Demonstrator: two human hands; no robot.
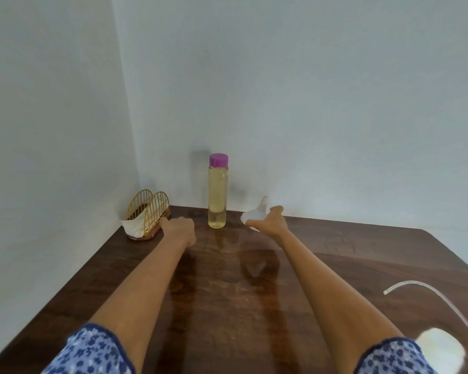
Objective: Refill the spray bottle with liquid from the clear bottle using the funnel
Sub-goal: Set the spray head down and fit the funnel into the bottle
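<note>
Dark wooden table (227, 306), glossy grain, fills lower view. Gold wire napkin holder (149, 211) in far left corner, on brown base, two arched sides (white napkin (132, 225) spilling out of its near end). Pale blue walls (308, 90) meet in corner behind holder. Blue floral sleeves (92, 349) at bottom edge.

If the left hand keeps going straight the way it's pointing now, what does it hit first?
Most likely the gold wire holder with the white napkin, just beyond the left hand. The clear bottle stands off to its right; depth is uncertain.
</note>
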